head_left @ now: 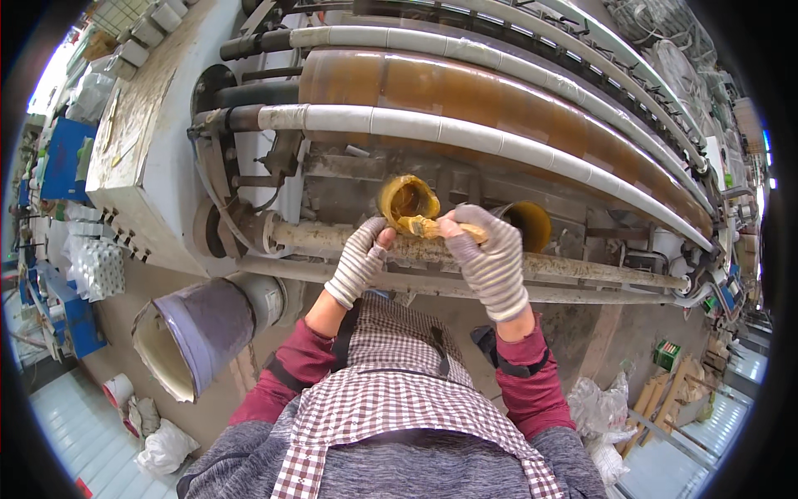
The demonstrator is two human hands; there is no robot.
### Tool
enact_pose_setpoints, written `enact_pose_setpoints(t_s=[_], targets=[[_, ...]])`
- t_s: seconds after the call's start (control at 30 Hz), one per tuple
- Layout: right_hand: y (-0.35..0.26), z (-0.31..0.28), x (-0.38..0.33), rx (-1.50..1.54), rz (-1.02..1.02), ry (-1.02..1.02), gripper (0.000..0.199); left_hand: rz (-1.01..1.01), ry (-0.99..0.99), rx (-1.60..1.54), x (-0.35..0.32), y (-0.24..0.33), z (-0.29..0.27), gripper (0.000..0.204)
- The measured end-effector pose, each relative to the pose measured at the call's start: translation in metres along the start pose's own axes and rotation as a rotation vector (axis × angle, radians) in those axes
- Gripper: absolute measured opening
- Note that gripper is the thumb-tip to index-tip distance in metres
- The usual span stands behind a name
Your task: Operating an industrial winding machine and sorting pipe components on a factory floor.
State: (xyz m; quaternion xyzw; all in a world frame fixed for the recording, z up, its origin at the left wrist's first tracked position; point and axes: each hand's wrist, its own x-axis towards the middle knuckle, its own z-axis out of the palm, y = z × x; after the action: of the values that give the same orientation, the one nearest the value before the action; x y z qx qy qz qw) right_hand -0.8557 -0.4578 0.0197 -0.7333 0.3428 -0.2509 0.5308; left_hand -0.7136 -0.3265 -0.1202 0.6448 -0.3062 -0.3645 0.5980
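Note:
My left hand point(361, 262), in a striped knit glove with bare fingertips, grips a small round pot point(386, 200) by its near side. The pot is coated in yellow-brown residue, and its opening tilts toward me. My right hand point(492, 258), gloved the same way, is closed around a stick-like tool point(428, 228) caked in the same yellow stuff, perhaps a brush. Its left end lies at the pot's near rim; whether it touches is unclear. Just beyond my right hand stands a larger yellow-lined bucket point(532, 224), partly hidden by that hand.
Ahead stretches a machine with white-wrapped rollers point(432, 129) and a wide amber-brown roll point(465, 87). A crusted bar point(573, 264) crosses below my hands. A purple-grey bin point(204, 333) lies on its side at left, near a white machine housing point(158, 133). Plastic bags point(603, 407) lie at right.

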Motion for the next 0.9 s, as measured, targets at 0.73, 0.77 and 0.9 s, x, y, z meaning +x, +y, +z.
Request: enact_pose_setpoints(t_s=[0.73, 0.77, 0.9], targets=[[0.063, -0.184, 0.024, -0.21, -0.35, 0.578, 0.008, -0.322, -0.22, -0.031, 0.026, -0.021, 0.085, 0.036], [0.069, -0.206, 0.02, -0.114, -0.344, 0.645, 0.008, -0.328, -0.21, -0.008, 0.025, -0.021, 0.106, 0.036], [0.11, -0.289, 0.025, -0.34, -0.345, 0.483, 0.017, -0.264, -0.243, -0.004, 0.012, -0.015, 0.203, 0.037]])
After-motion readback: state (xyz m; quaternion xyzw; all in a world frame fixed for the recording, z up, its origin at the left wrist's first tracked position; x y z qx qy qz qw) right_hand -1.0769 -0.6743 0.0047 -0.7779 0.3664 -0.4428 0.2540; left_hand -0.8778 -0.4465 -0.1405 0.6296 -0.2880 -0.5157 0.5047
